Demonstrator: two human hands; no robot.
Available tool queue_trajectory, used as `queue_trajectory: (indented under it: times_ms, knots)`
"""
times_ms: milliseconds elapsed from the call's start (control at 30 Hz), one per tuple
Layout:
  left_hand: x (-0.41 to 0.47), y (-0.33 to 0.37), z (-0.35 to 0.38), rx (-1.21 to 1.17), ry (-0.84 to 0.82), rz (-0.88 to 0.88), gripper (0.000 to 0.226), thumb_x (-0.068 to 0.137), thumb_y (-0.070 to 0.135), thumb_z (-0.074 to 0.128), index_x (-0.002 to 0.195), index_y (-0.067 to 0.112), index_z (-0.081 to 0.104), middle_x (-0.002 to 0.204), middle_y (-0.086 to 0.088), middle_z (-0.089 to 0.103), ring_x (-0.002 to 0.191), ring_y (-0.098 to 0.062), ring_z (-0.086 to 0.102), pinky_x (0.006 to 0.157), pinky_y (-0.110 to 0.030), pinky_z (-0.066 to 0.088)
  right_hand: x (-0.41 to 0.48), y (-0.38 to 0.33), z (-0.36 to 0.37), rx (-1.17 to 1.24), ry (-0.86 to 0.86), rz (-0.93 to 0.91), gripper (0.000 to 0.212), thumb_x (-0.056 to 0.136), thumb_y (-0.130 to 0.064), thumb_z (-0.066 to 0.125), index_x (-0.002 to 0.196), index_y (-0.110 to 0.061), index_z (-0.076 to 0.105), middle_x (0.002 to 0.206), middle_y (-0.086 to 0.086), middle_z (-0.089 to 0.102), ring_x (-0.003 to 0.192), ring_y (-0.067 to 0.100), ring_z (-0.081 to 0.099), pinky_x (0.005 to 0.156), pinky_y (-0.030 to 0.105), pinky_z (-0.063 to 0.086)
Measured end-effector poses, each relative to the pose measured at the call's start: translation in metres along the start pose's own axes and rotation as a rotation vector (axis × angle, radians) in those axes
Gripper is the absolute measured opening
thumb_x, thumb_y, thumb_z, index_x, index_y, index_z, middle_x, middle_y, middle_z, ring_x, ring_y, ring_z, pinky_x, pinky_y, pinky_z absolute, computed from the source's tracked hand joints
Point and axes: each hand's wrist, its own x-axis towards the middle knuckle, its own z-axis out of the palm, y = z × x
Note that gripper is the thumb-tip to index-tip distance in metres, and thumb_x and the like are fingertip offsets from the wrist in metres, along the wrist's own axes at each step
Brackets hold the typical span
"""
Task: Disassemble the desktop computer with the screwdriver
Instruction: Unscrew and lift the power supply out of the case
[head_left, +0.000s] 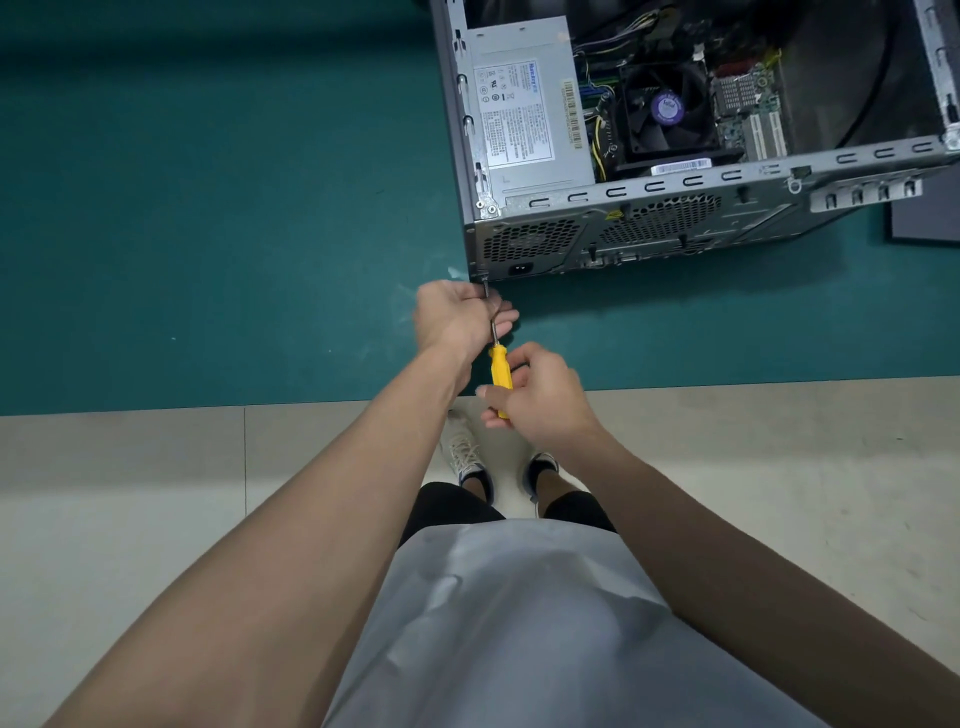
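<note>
My right hand (545, 397) curls around the yellow handle of the screwdriver (501, 370) while my left hand (457, 314) pinches its metal shaft, its tip at the near left corner of the open desktop computer (530, 244) on the green table (208, 234).

Inside the desktop computer (675, 228), I read the white rating label (514, 119) on the power supply (524, 36): one blue brand word, set sideways, apparently "Huntkey". Its table, fine print and certification marks are too small to read. The purple fan hub sticker (666, 108) appears to carry "intel". The yellowish barcode sticker (571, 114) and the white barcode sticker (680, 166) are illegible.
</note>
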Motion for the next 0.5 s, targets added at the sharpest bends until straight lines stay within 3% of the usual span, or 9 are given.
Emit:
queue_trajectory:
  times_ms: [67,167,233,367,500]
  knots:
    - [-0.001,0.0,0.0,-0.053,-0.045,-0.016,0.012,0.096,-0.004,0.051,0.088,-0.001,0.061,0.079,-0.014,0.068,0.063,-0.016,0.07,0.062,-0.022,0.058,-0.001,-0.002,-0.006,0.272,-0.172,0.092,0.011,0.094,-0.004,0.057,0.104,-0.008,0.053,0.089,0.013,0.063,0.074,0.024,0.07,0.073,0.036,0.06]
    - [-0.002,0.001,-0.003,-0.163,-0.108,-0.053,0.014,0.097,-0.006,0.045,0.097,-0.006,0.058,0.084,-0.018,0.068,0.07,-0.021,0.072,0.066,-0.024,0.059,-0.004,-0.005,-0.019,0.535,-0.363,0.197,0.02,0.096,0.005,0.046,0.114,-0.004,0.051,0.097,0.019,0.062,0.078,0.029,0.07,0.074,0.038,0.06]
    - [-0.003,0.001,-0.004,-0.192,-0.123,-0.065,0.012,0.096,-0.007,0.047,0.097,-0.006,0.059,0.085,-0.019,0.069,0.075,-0.024,0.072,0.068,-0.026,0.059,-0.004,-0.005,-0.022,0.432,-0.297,0.161,0.027,0.094,0.01,0.049,0.119,0.001,0.048,0.093,0.02,0.059,0.075,0.029,0.069,0.07,0.037,0.061]
    - [-0.004,0.003,-0.003,-0.036,-0.029,-0.005,0.011,0.082,-0.009,0.068,0.084,0.001,0.064,0.078,-0.013,0.069,0.069,-0.021,0.071,0.063,-0.024,0.058,-0.002,-0.005,-0.015,0.203,-0.103,0.098,0.029,0.087,0.01,0.061,0.111,-0.001,0.049,0.083,0.013,0.054,0.072,0.03,0.07,0.069,0.042,0.06]
    - [-0.004,0.005,-0.001,-0.057,-0.027,-0.024,0.014,0.089,-0.013,0.056,0.083,0.0,0.06,0.078,-0.014,0.067,0.065,-0.019,0.069,0.061,-0.022,0.058,-0.005,-0.006,-0.012,0.381,-0.199,0.128,0.029,0.092,0.007,0.054,0.118,-0.001,0.045,0.095,0.018,0.056,0.073,0.027,0.069,0.068,0.038,0.061]
